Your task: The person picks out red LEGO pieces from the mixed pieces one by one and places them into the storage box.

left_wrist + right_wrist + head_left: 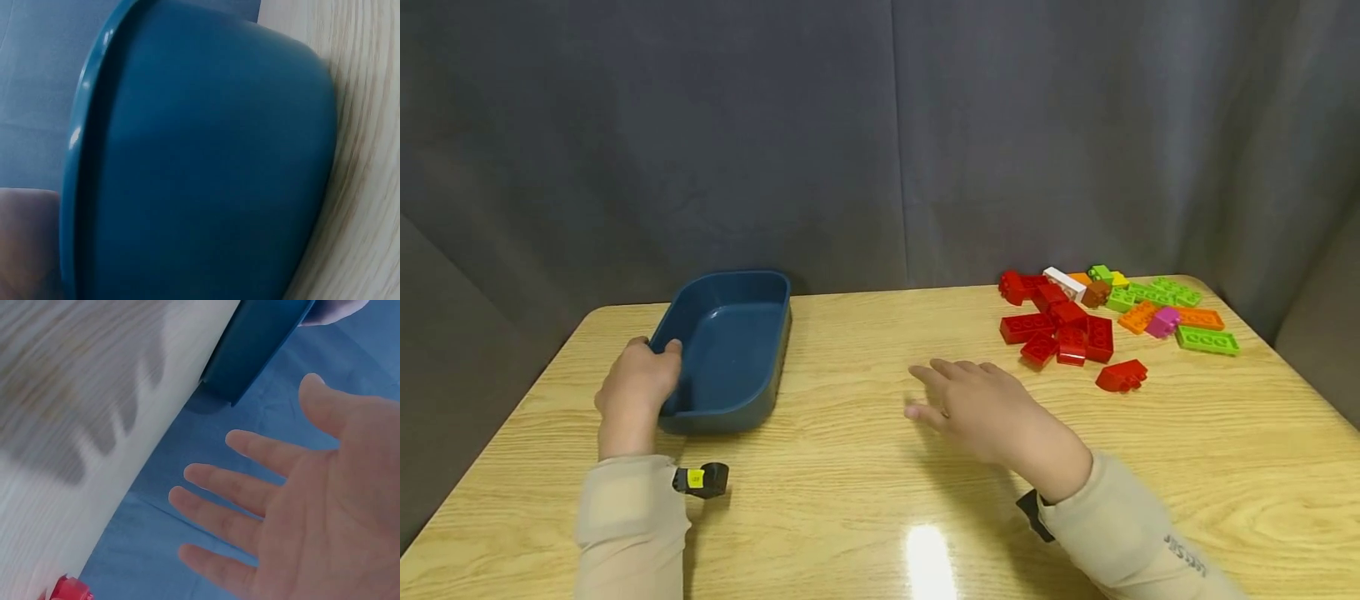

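Observation:
My left hand (638, 377) grips the left rim of a deep blue plastic bin (730, 354), with the thumb over the rim. In the left wrist view the bin's outer wall (206, 162) fills most of the picture, and part of the hand (28, 244) shows at its lip. Over the middle of the table, my right hand (988, 410) hovers palm down with fingers spread, holding nothing. The right wrist view shows its bare palm (331, 506) and straight fingers. To its right lies a group of red toy building bricks (1067, 314).
Beyond the red bricks lie a white brick (1065, 285), a brown one (1096, 293), green bricks (1206, 340), orange bricks (1199, 318) and a pink brick (1163, 322). One red brick (1122, 377) sits apart, nearer me. A dark curtain (895, 142) hangs behind the wooden table (850, 492).

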`<action>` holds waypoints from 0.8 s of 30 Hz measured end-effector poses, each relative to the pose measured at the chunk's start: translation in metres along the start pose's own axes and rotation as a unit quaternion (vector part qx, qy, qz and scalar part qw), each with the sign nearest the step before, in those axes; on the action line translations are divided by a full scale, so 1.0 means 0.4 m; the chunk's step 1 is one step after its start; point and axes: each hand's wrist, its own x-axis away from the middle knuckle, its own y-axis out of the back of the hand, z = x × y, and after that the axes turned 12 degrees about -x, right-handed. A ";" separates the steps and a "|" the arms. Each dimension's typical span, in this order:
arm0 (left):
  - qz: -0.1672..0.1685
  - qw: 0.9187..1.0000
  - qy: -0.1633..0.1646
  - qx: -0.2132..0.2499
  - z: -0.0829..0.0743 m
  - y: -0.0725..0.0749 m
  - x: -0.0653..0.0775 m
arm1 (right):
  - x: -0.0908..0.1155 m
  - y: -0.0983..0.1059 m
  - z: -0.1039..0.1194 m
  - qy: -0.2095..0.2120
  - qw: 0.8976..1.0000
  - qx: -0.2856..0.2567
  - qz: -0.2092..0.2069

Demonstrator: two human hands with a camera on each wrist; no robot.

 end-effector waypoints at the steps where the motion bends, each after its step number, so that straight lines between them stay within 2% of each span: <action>1: -0.001 1.000 0.000 0.001 0.003 0.000 0.000 | 0.000 -0.002 0.001 -0.001 1.000 0.001 0.005; 8: -0.008 1.000 -0.004 0.023 0.013 -0.006 -0.005 | 0.005 -0.008 0.006 0.002 1.000 -0.004 0.026; 15: -0.001 0.994 -0.072 0.082 0.004 -0.015 -0.020 | 0.011 0.008 0.010 0.002 0.999 -0.038 0.037; 19: 0.002 0.992 -0.083 0.093 -0.006 -0.023 -0.022 | 0.011 0.008 0.013 0.002 0.998 -0.045 0.045; 24: -0.010 0.988 -0.107 0.114 -0.026 -0.040 -0.018 | 0.009 -0.002 0.012 0.005 0.998 -0.043 0.049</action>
